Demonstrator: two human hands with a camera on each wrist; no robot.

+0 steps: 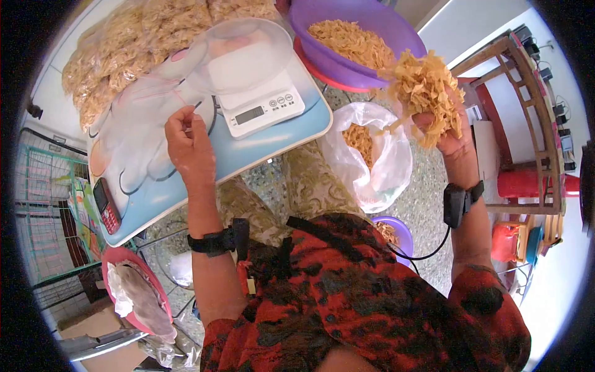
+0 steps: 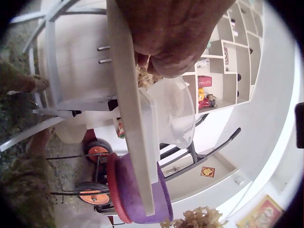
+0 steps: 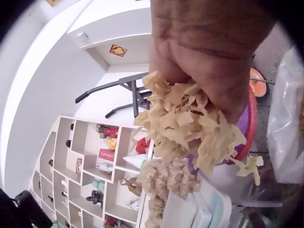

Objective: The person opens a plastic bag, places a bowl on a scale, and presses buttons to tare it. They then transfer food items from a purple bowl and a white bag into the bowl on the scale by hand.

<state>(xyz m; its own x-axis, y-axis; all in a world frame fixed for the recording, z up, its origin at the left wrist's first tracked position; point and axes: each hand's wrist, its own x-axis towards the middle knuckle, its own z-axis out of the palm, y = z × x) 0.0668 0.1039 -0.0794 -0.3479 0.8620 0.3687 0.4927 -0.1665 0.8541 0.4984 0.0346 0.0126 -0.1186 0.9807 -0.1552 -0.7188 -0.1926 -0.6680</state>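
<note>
My right hand (image 1: 457,137) holds a big loose handful of thin, pale-yellow dried flakes (image 1: 427,93), raised to the right of the purple basin (image 1: 403,37). In the right wrist view the flakes (image 3: 190,123) spill out past the fingers. More flakes (image 1: 353,46) fill part of the basin. Under that hand's left side, a white plastic bag (image 1: 393,167) stands open on the floor with flakes inside. My left hand (image 1: 191,146) hovers over the blue table, fingers loosely curled and nothing seen in them, left of the white digital scale (image 1: 266,108) with a clear bowl (image 1: 242,56) on it.
Filled clear bags of flakes (image 1: 142,43) line the table's far side. A red phone (image 1: 106,208) lies at the left corner of the table (image 1: 248,152). A small purple bowl (image 1: 400,235) and a pink basin (image 1: 158,279) sit lower down. A wooden frame (image 1: 539,124) stands right.
</note>
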